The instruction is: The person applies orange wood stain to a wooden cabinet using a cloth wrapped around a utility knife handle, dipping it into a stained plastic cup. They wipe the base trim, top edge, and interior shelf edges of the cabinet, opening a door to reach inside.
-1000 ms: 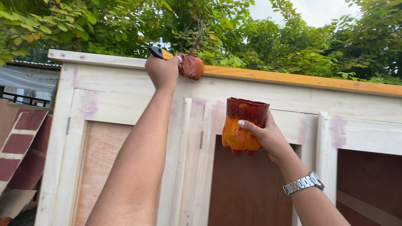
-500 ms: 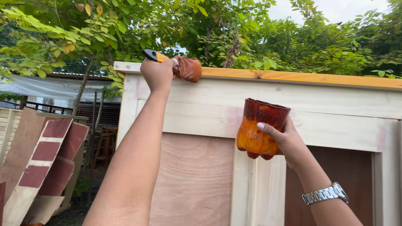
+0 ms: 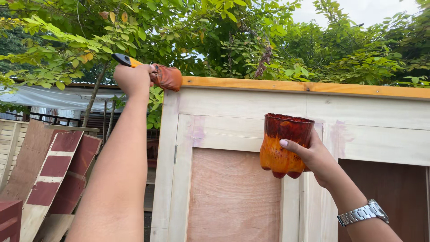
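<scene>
- Left hand (image 3: 133, 79) raised, fingers clenched round a yellow-handled brush (image 3: 154, 71); its stain-soaked head rests at the left end of the cabinet's top edge (image 3: 304, 86).
- Right hand (image 3: 316, 157) grasping a cut-off plastic bottle cup (image 3: 284, 143), orange-brown with stain, upright, held before the pale wooden cabinet (image 3: 233, 134), below the stained top edge.
- Wristwatch (image 3: 362, 212) on right wrist.
</scene>
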